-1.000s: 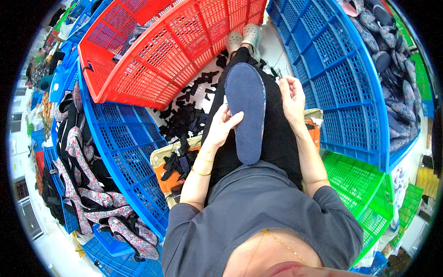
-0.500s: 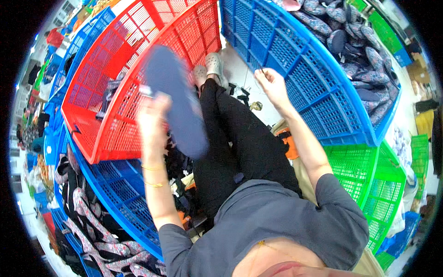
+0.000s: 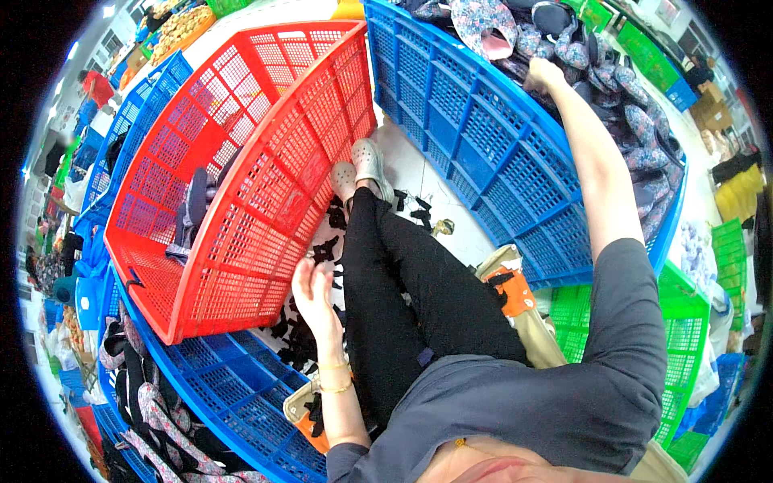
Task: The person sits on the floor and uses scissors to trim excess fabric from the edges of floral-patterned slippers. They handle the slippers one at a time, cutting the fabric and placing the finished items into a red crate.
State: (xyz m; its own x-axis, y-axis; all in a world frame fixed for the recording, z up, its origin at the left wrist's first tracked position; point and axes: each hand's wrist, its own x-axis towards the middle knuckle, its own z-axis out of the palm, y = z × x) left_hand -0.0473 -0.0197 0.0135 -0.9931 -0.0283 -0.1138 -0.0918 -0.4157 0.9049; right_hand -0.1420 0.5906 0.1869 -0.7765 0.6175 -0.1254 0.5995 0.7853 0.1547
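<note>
My left hand (image 3: 316, 298) is raised beside the red basket's near wall, fingers loosely bent and apart, with nothing in them. My right arm stretches over the rim of the large blue basket (image 3: 475, 133) on the right. There my right hand (image 3: 544, 76) is down among floral and navy slippers (image 3: 636, 157); its fingertips are hidden, so I cannot see whether it grips one. Close to it lies a floral slipper with a pink lining (image 3: 483, 28). Inside the red basket (image 3: 274, 201) at the left, a few navy slippers (image 3: 193, 211) lean together, partly behind its near wall.
Another blue basket (image 3: 233, 394), at lower left, holds more floral and black slippers (image 3: 161, 410). A green basket (image 3: 684, 338) stands at my right. Small black scraps (image 3: 326, 249) litter the floor by my legs. An orange and beige bag (image 3: 511, 290) lies beside my thigh.
The navy slipper has left my left hand, which has dropped lower. My right hand has moved from above the floor gap up into the right blue basket's slippers.
</note>
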